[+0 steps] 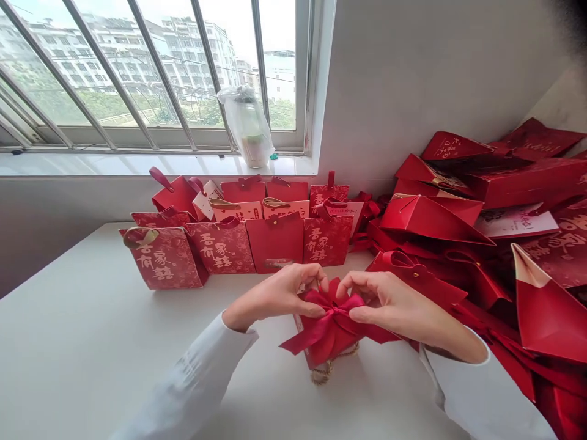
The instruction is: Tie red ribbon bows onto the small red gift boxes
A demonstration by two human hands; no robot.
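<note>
Pinching the left loop of the ribbon bow (336, 311) with narrowly set fingers (312, 309) of the left hand (285, 293); pinching the right loop just as narrowly with the right hand (398, 304). On the desk (82, 354), beneath both: 1 red box (313, 359) with 1 bow and twisted cord (321, 374). Behind: 4 front-row bags (275, 244), plus others, partly hidden. To the right: a red heap (431, 214), too overlapped to count. On the windowsill (174, 164): 1 cup (254, 146).
</note>
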